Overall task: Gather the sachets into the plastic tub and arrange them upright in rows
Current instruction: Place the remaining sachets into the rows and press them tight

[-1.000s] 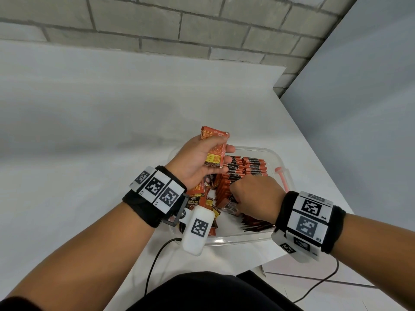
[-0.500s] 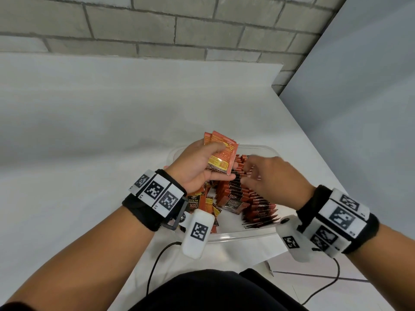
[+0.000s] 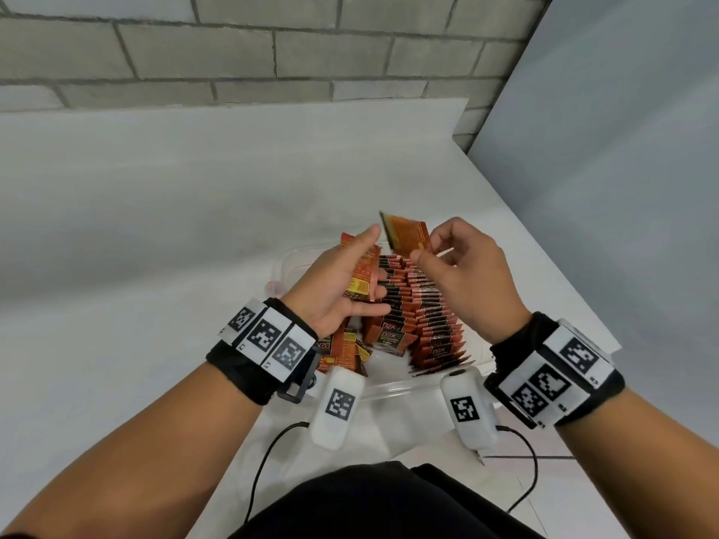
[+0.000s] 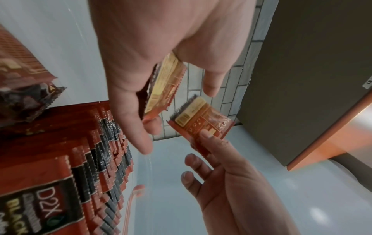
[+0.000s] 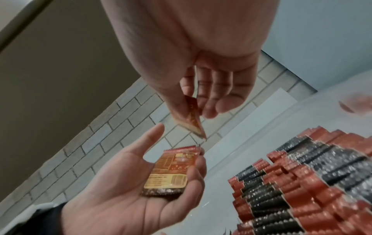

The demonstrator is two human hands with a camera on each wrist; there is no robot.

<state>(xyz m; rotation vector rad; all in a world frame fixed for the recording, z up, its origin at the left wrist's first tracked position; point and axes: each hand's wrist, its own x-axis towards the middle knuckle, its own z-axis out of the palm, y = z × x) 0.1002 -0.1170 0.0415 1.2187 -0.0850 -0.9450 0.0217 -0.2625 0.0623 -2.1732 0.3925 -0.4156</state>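
- The left hand (image 3: 334,289) is raised over the clear plastic tub (image 3: 288,262) with its palm turned up and its fingers loosely curved round a small stack of sachets (image 3: 363,274) lying across them; the thumb stands clear at about 1 o'clock from the stack.
- The right wrist view shows that stack label side up (image 5: 171,168), resting on the left hand's fingers.
- The right hand (image 3: 463,278) is also raised, just beside the left at its 3 o'clock, and pinches a single orange sachet (image 3: 406,235) by its lower edge between thumb and forefinger; its other fingers are loosely curled.
- The single sachet is in the air above the far end of the tub, tilted, at about 1 o'clock from the left hand's stack and apart from it.
- Inside the tub, rows of sachets (image 3: 424,317) stand on edge, leaning and packed close, from the near wall toward 12 o'clock.
- At about 7 o'clock in the tub, under the left wrist, a few loose sachets (image 3: 342,352) lie flat; how many I cannot tell, as the wrist covers part of them.
- The tub sits on a white worktop (image 3: 155,227) near its right-hand edge, with a brick wall (image 3: 272,44) at 12 o'clock.
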